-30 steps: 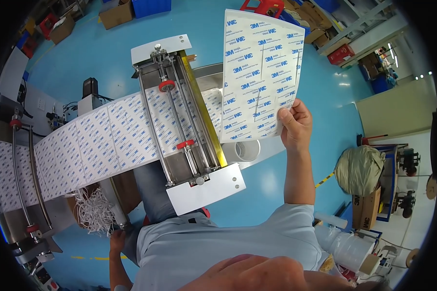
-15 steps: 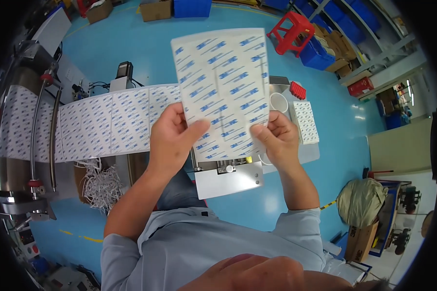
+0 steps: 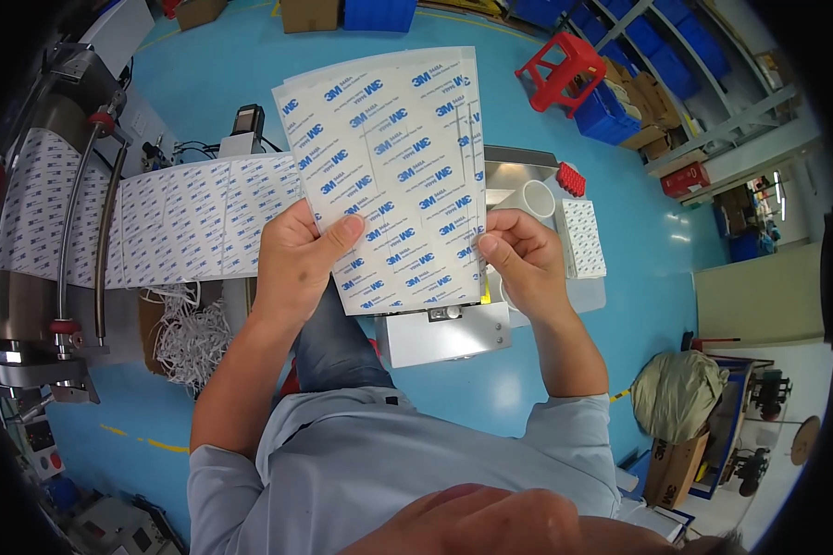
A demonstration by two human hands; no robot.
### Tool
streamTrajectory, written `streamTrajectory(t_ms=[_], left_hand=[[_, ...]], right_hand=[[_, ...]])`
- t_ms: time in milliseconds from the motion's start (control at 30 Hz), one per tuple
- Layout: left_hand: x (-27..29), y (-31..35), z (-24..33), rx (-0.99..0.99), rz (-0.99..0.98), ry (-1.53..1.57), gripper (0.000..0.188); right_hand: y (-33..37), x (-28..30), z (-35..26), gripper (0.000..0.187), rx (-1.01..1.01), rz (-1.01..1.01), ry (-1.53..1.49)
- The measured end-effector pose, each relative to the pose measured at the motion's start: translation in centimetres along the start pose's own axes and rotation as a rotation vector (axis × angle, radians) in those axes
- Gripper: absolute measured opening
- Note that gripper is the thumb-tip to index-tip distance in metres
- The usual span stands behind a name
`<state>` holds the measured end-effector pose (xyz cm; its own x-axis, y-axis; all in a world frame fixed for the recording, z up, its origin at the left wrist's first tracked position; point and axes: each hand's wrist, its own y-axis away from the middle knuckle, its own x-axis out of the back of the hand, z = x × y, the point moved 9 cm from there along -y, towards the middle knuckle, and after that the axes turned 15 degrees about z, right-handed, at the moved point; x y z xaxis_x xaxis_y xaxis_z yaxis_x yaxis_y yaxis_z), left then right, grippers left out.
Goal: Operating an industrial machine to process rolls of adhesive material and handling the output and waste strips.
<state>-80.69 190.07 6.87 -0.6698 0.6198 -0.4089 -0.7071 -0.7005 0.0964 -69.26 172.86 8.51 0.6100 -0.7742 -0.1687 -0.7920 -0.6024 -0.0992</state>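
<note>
Several white sheets (image 3: 403, 176) with slanting blue print are held upright in front of the person's chest, loosely squared, their top edges fanned a little so that more than one layer shows. The left hand (image 3: 296, 259) is clamped on the left edge of the sheets, thumb flat on the printed face and fingers mostly hidden behind. The right hand (image 3: 528, 259) pinches the right edge of the sheets, thumb in front. The two hands are apart, with the sheets between them.

Behind and just below the sheets shows the metal end plate (image 3: 444, 335) of a machine largely covered by them. Left of the sheets runs a long band of the same printed material (image 3: 194, 217), which reaches a roller frame (image 3: 63, 319) far left of them. Just right of the sheets is a hollow white tube (image 3: 514, 196); farther right of them, on the grey tabletop (image 3: 585, 296), lie a neat printed stack (image 3: 580, 239) and a red block (image 3: 571, 179). Below and left of the sheets is a tangle of white strips (image 3: 192, 342). A red stool (image 3: 565, 74) stands well beyond the sheets, to their upper right, on the blue floor (image 3: 500, 92).
</note>
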Motion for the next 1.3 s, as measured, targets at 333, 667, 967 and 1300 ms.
streamTrajectory(t_ms=[333,667,967,1300], left_hand=[[0.0,-0.3,-0.6,-0.005,-0.004,-0.010,0.026],[-0.2,-0.9,-3.6,-0.096,-0.013,-0.227,0.027],[15.4,3.7,-4.4,0.075,0.254,-0.445,0.016],[32.7,14.4,-0.1,-0.164,0.647,-0.881,0.018]], right_hand=[[0.1,0.0,0.8,0.023,-0.055,0.004,0.020],[-4.3,11.4,4.2,0.026,-0.070,0.315,0.274],[-4.6,22.7,18.2,0.029,-0.212,0.342,0.749],[-3.0,26.4,12.2,0.038,-0.168,0.369,0.710]])
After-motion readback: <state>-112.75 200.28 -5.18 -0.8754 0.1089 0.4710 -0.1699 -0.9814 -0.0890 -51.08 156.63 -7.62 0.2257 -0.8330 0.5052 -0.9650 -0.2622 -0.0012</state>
